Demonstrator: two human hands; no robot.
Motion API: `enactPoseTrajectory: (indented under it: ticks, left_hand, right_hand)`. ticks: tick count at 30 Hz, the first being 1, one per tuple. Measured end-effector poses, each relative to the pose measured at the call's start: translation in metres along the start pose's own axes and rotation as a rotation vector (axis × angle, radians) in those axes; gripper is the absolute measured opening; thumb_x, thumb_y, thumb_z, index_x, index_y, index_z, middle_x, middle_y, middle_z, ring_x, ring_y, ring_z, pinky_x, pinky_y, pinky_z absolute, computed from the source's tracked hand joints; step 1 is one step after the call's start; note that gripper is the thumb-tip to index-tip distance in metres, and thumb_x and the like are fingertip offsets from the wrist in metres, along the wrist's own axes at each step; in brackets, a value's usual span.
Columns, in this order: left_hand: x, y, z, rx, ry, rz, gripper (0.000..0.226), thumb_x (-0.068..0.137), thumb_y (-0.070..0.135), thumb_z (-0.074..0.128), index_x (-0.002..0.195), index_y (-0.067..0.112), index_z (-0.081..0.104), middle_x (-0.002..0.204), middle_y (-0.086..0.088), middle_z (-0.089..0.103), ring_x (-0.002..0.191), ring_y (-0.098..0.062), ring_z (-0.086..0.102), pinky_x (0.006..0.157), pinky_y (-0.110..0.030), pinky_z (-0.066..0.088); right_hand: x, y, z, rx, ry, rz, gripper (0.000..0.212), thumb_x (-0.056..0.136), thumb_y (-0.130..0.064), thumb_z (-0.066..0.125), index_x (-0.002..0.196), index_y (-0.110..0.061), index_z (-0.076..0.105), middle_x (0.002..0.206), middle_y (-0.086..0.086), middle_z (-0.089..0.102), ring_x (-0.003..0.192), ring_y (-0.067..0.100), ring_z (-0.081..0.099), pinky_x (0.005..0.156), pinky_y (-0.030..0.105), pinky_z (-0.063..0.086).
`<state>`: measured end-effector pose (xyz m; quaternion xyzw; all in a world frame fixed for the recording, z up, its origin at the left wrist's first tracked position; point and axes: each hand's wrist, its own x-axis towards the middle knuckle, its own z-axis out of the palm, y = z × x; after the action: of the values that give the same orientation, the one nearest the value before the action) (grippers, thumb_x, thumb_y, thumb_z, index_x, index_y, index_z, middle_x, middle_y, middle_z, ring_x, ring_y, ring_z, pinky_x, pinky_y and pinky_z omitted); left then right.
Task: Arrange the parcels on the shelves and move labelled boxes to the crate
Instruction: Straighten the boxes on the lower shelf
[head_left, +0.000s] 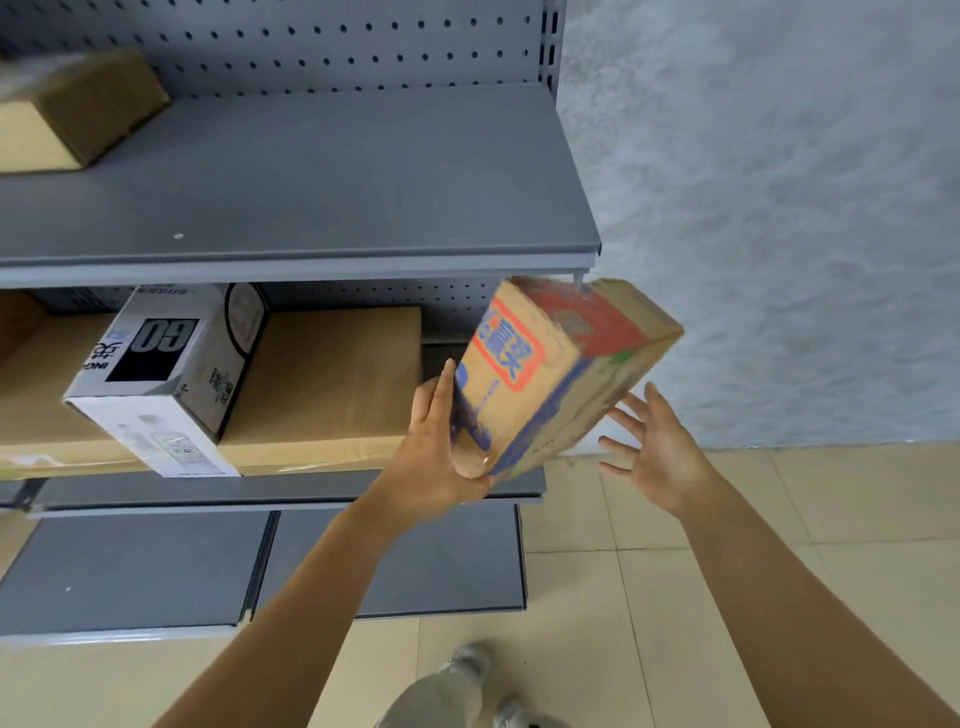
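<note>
Our left hand (441, 457) grips the near bottom corner of the tilted brown cardboard box with red and blue print (550, 374), likely to swing it onto the grey metal shelf (311, 197). To its right, our right hand (660, 457) hangs open, just clear, ready to steady it.

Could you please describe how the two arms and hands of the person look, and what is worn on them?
Both forearms are bare, with no sleeves in view. The left hand and the right hand wear no gloves, and no watch, bracelet or ring can be seen. No marks show on the arms. The picture is slightly blurred, so small details could be missed.
</note>
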<state>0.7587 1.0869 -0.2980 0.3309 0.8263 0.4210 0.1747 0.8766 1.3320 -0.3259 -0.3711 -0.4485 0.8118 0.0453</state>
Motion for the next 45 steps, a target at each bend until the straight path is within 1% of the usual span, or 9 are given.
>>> enactPoseTrajectory:
  ticks: [3,5,9,16,21,26,33,38,45]
  left_hand:
    - [-0.004,-0.016,-0.002,0.143,0.075,0.156,0.109,0.064,0.006,0.084,0.152,0.014,0.019,0.135,0.003,0.032,0.125,-0.011,0.043,0.103,-0.007,0.034]
    - [-0.009,-0.027,-0.005,0.284,0.11,0.239,0.105,0.067,0.006,0.082,0.151,0.019,0.018,0.147,0.002,0.029,0.144,-0.02,0.03,0.116,-0.038,0.034]
    - [-0.016,-0.047,-0.008,0.575,0.198,0.468,0.095,0.072,0.005,0.079,0.15,0.013,0.024,0.155,-0.003,0.031,0.151,-0.026,0.02,0.116,-0.06,0.025]
    - [-0.023,-0.062,0.006,0.902,0.189,0.706,0.075,0.086,0.011,0.055,0.154,0.018,0.021,0.157,-0.007,0.031,0.146,-0.034,0.028,0.115,-0.062,0.023]
    - [-0.024,-0.073,-0.009,0.507,0.171,0.136,0.118,0.063,0.049,0.087,0.155,0.024,0.018,0.162,-0.004,0.019,0.15,-0.024,0.015,0.119,-0.047,0.02]
    - [-0.017,-0.063,-0.003,-0.052,0.099,-0.382,0.087,0.079,0.078,0.041,0.132,0.01,0.052,0.136,-0.012,0.051,0.129,-0.027,0.048,0.106,-0.036,0.037]
    - [-0.011,-0.011,0.021,-0.404,-0.151,-0.458,0.045,0.098,0.048,0.048,0.14,0.033,0.04,0.135,0.01,0.051,0.123,-0.013,0.055,0.102,-0.039,0.048]
    - [0.011,-0.008,0.022,-0.277,-0.052,-0.406,0.042,0.096,0.022,0.059,0.134,0.029,0.041,0.112,0.016,0.055,0.11,-0.01,0.058,0.099,-0.037,0.05]
    - [0.025,-0.021,0.008,-0.026,-0.035,-0.385,0.047,0.097,0.016,0.056,0.142,0.011,0.046,0.137,-0.004,0.05,0.114,-0.012,0.051,0.088,-0.021,0.039]
  right_hand:
    - [0.001,-0.004,-0.005,0.272,-0.07,0.031,0.073,0.087,-0.075,0.041,0.14,-0.025,0.052,0.143,0.0,0.054,0.125,0.039,0.056,0.097,0.061,0.046]
    - [-0.004,-0.006,-0.007,0.454,-0.122,0.07,0.085,0.08,-0.08,0.044,0.134,-0.015,0.057,0.131,0.009,0.063,0.114,0.036,0.065,0.088,0.061,0.053]
    - [-0.012,-0.012,-0.009,0.294,-0.113,0.132,0.102,0.067,-0.087,0.05,0.134,-0.01,0.055,0.124,0.011,0.067,0.109,0.03,0.068,0.082,0.048,0.058]
    - [-0.022,-0.003,0.001,0.0,0.056,0.121,0.03,0.087,-0.044,0.064,0.072,-0.019,0.06,0.049,0.0,0.054,0.042,0.015,0.046,0.059,0.031,0.045]
    - [-0.015,0.004,-0.009,0.044,0.1,-0.092,0.037,0.087,-0.032,0.066,0.119,-0.019,0.053,0.085,0.002,0.064,0.066,0.015,0.064,0.055,0.032,0.053]
    - [-0.015,0.012,-0.006,0.22,0.167,-0.173,0.065,0.084,-0.026,0.072,0.14,-0.021,0.038,0.11,0.011,0.065,0.093,0.029,0.066,0.06,0.044,0.057]
    - [-0.008,0.029,0.016,0.358,0.298,-0.133,0.073,0.082,-0.016,0.075,0.14,-0.02,0.03,0.107,0.007,0.06,0.089,0.022,0.066,0.084,0.068,0.051]
    - [0.008,0.043,0.034,0.381,0.342,-0.02,0.074,0.077,-0.016,0.08,0.138,-0.015,0.039,0.123,0.015,0.063,0.101,0.031,0.069,0.066,0.062,0.057]
    - [0.043,0.061,0.051,0.305,0.358,0.128,0.073,0.072,-0.02,0.085,0.133,-0.012,0.045,0.121,0.017,0.06,0.105,0.033,0.063,0.073,0.063,0.056]
